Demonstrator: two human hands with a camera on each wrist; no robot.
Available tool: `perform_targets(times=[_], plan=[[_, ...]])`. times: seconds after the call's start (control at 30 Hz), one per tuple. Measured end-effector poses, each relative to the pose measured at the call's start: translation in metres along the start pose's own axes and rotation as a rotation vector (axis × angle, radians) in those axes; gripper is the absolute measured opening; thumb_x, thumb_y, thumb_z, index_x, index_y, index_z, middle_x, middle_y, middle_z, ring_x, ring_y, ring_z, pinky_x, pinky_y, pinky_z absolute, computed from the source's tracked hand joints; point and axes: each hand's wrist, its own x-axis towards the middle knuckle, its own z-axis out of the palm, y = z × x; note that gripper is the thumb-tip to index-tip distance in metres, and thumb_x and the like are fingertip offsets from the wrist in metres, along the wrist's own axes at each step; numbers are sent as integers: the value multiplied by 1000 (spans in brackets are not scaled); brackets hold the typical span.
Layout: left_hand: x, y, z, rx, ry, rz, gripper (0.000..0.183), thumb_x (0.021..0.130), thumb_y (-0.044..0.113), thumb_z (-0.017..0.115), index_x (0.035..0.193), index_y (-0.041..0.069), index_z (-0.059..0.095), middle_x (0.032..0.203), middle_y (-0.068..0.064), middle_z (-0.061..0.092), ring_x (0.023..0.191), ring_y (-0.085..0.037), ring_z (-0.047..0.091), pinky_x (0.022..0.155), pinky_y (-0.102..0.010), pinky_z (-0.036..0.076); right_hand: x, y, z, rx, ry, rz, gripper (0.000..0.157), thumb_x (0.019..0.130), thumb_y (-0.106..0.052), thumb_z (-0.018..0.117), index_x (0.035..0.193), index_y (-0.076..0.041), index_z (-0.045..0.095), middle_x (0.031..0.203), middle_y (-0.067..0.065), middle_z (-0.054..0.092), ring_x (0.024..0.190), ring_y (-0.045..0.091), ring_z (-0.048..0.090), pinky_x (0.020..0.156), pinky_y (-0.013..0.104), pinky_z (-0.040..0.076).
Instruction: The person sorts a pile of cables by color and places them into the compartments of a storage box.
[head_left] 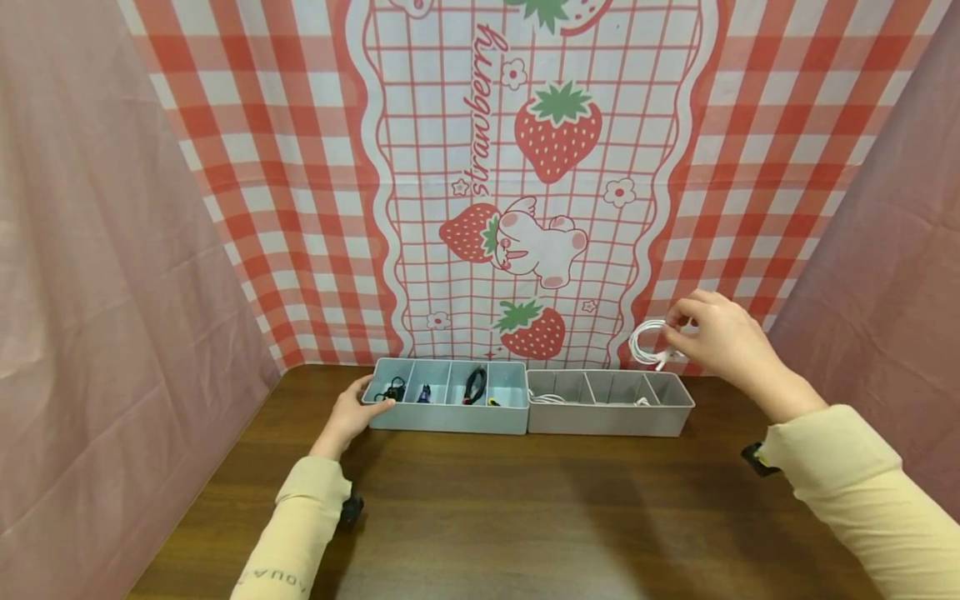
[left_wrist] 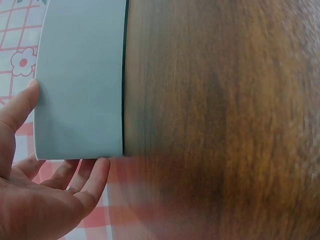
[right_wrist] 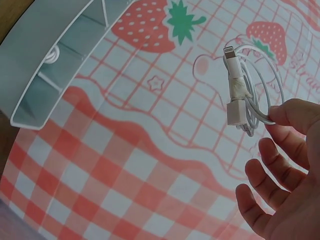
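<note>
My right hand (head_left: 716, 337) pinches a coiled white charging cable (head_left: 643, 342) between thumb and forefinger, above the grey divided box (head_left: 607, 419). In the right wrist view the cable's metal plug (right_wrist: 229, 51) points up beside a white block-shaped connector (right_wrist: 236, 113), and the other fingers are loosely bent. At the far left, my left hand (head_left: 350, 414) grips the end of the light blue divided box (head_left: 450, 418), its thumb at the rim. The left wrist view shows its fingertips against the box's end wall (left_wrist: 80, 115).
Inside the blue box lie a black cable with a plug (head_left: 393, 390), a small dark blue item (head_left: 424, 394), a black coiled cable (head_left: 475, 385) and a yellow-tipped item (head_left: 492, 402). White cables (head_left: 547, 398) lie in the grey box. Behind the wooden table (head_left: 480, 508) hangs a strawberry-print cloth (head_left: 420, 150).
</note>
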Motion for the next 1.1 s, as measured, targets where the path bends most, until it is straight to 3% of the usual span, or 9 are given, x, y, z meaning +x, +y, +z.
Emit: perform_targets(times=[0.53,0.87,1.1], plan=[[-2,2,-1,-4,-17,-8,76,86,27,69,147,5,29,143,-28,32,129,-40,35,100,-55,36,-5,27,1,-20,-4,35,12,75,-12,76,79,-9,66,80,8,58,75,24,54,59,40,43],[-2,2,-1,-13,-12,-13,75,86,26,69,146,5,29,142,-28,34,127,-40,37,100,-55,36,-10,43,14,-4,29,59,13,75,-13,76,76,-9,64,78,7,57,70,24,52,51,34,38],[-2,3,-1,-6,-11,-4,75,86,26,69,146,4,29,143,-28,33,128,-40,35,100,-55,36,-13,56,27,-7,44,91,12,75,-13,75,76,-5,65,77,9,58,70,27,53,51,40,40]])
